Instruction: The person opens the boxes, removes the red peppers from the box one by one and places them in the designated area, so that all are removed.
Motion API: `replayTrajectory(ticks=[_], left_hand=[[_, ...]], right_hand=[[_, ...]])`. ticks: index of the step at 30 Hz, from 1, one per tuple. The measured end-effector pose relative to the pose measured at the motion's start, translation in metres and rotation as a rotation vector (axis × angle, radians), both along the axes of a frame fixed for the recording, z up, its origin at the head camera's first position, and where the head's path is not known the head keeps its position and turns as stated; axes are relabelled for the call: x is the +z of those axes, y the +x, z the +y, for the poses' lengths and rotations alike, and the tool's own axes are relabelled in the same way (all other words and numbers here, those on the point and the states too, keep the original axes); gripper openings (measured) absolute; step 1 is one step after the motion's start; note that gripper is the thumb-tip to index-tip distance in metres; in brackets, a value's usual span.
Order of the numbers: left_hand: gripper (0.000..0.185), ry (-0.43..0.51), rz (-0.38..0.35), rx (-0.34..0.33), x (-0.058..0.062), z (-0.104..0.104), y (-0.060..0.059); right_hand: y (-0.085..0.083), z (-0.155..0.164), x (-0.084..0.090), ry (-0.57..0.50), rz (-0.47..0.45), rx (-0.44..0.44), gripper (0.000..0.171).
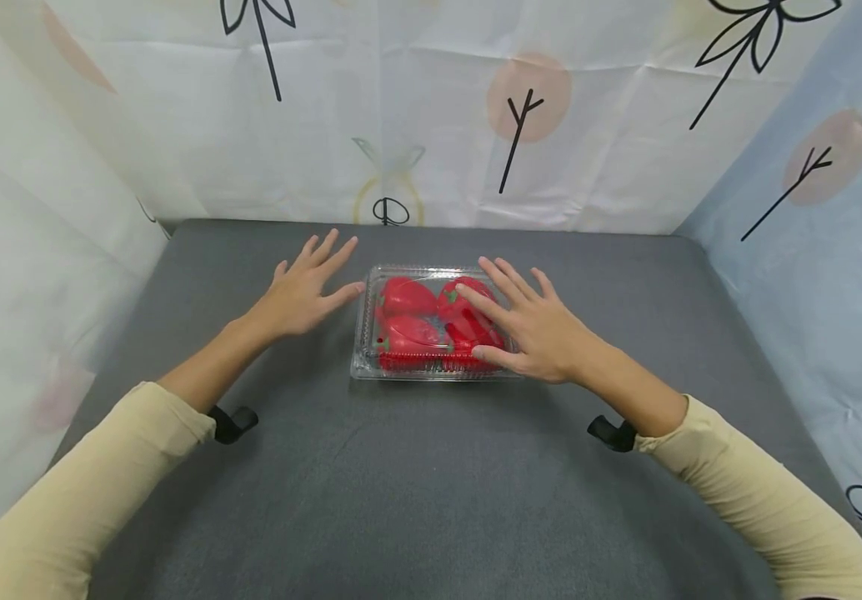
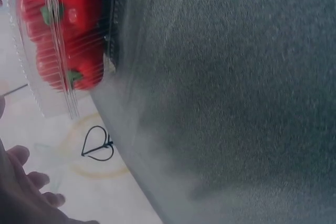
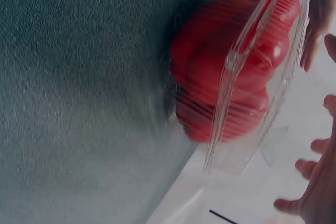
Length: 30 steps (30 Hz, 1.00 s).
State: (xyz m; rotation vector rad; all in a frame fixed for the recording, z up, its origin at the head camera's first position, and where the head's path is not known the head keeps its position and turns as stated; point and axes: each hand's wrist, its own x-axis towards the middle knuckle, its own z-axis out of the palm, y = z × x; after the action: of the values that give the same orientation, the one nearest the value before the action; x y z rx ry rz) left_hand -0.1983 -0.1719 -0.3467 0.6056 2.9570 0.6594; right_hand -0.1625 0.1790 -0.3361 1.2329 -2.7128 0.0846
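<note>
A clear plastic clamshell box (image 1: 359, 368) with its lid down lies on the grey table. Inside are several red bell peppers (image 1: 408, 297) with green stems, also visible through the ribbed wall in the left wrist view. To the box's left, my left hand (image 1: 299, 296) hovers with straight, spread fingers, its thumb tip close to the box's left edge. My right hand (image 1: 539, 337) has its fingers spread and overlaps the box's right end in the head view. The right wrist view shows its fingers apart from the box (image 3: 231, 158). Neither hand holds anything.
The grey table (image 1: 416, 483) stretches toward me in front of the box. Behind it and on both sides hangs a white cloth (image 1: 438, 100) printed with plants. Black straps (image 1: 232, 423) circle both wrists at the cream sleeves (image 1: 101, 492).
</note>
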Motion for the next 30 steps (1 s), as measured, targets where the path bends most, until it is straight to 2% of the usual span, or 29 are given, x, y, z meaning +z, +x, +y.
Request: replayTrajectory(ticks=[8,15,24,30], left_hand=[[0.069,0.115,-0.148,-0.044,-0.007,0.001,0.002],[0.067,0.203,-0.199,-0.071,-0.016,-0.001,0.003],[0.07,0.279,-0.285,-0.023,-0.021,0.001,0.007],[0.072,0.436,-0.403,-0.027,-0.023,0.002,0.009]], right_hand=[[0.006,-0.015,-0.006,-0.06,0.0,0.205,0.075],[0.011,-0.029,-0.009,-0.068,0.027,0.325,0.067],[0.016,-0.044,-0.013,-0.051,0.045,0.376,0.062],[0.018,-0.051,-0.017,-0.047,0.036,0.384,0.057]])
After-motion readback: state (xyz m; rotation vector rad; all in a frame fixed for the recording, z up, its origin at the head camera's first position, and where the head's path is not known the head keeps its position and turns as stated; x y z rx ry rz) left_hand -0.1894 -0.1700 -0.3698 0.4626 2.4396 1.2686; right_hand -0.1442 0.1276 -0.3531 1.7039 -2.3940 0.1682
